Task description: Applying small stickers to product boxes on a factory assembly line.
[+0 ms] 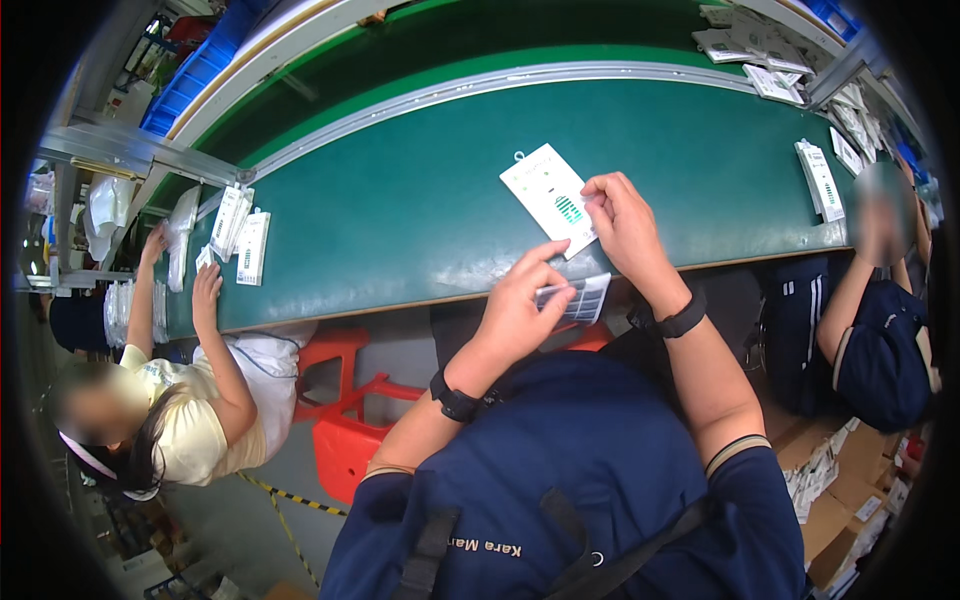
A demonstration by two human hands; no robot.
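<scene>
In front of me a flat white box (541, 187) with green print and a small hanging loop lies tilted on the green work table (390, 202). My left hand (525, 300) holds a translucent sheet (589, 300) divided into rectangles, which looks like a label sheet, just past the table's front edge. Its index finger reaches to the box's lower corner. Over the box's right edge is my right hand (626, 225), with thumb and forefinger brought together. Whether a small piece sits between those fingertips cannot be made out.
Similar white boxes stand at the left (253, 247) and right (819, 180) of the table, with a heap of them (750, 45) at the back right. A person (195, 427) works at the left, another (885, 345) at the right. A red plastic stool (345, 450) is below the table.
</scene>
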